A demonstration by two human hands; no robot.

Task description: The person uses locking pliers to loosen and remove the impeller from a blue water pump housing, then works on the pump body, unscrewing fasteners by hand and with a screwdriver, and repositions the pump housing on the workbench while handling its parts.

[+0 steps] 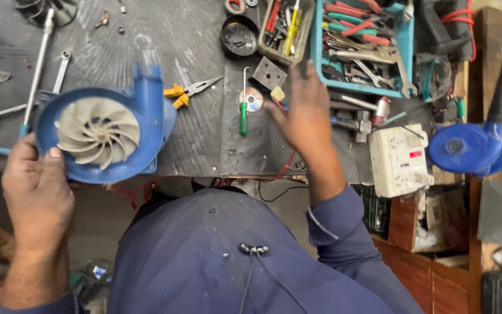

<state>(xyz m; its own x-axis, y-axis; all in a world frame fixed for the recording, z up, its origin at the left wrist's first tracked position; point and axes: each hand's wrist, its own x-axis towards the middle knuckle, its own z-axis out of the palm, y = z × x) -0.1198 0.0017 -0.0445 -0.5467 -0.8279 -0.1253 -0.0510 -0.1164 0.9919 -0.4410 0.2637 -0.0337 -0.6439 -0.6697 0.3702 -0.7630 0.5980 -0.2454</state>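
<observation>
My left hand (33, 186) clamps the blue blower housing (103, 131) — white impeller exposed — at the workbench (204, 139) edge; my right hand (303, 113), fingers spread and holding nothing, reaches toward the green-handled hook tool (243, 107) — picking a tool seems the step in hand, needing a firm grasp.

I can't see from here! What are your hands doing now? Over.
Left hand grips blue plastic blower housing. Right hand open over bench, above green-handled screwdriver.
</observation>
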